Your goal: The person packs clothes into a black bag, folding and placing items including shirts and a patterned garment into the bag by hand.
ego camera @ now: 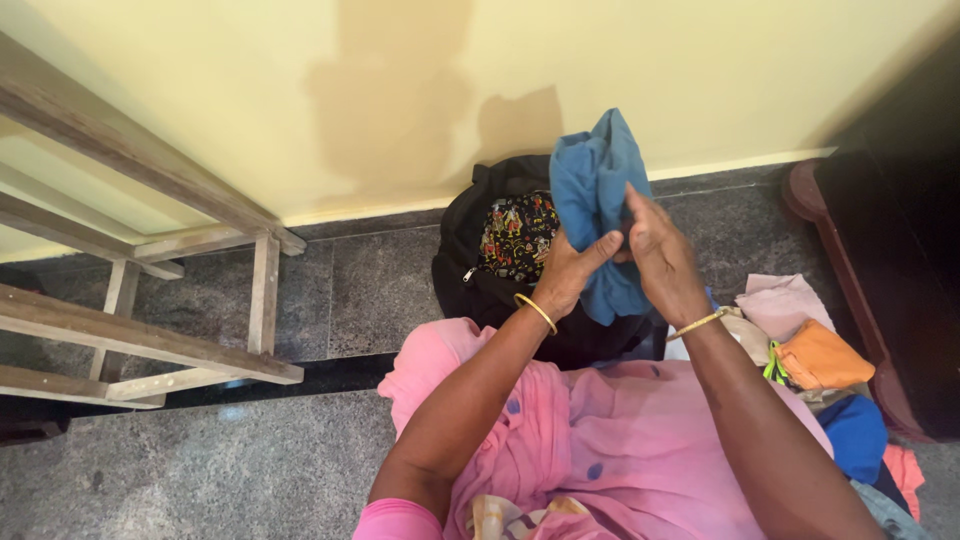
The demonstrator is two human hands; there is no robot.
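Looking left: I see a wooden frame (150, 290) standing against the yellow wall.
Left hand (565, 272): fingers clamped on the blue cloth (598, 190).
Cloth: held up over the open black backpack (500, 250).
Right hand (660, 255): fingers together, pressed to the cloth.
Right: I see a clothes pile (815, 355).

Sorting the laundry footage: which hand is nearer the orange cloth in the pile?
Right. The right hand grips the blue garment just above-left of the orange cloth; the left hand is farther left.
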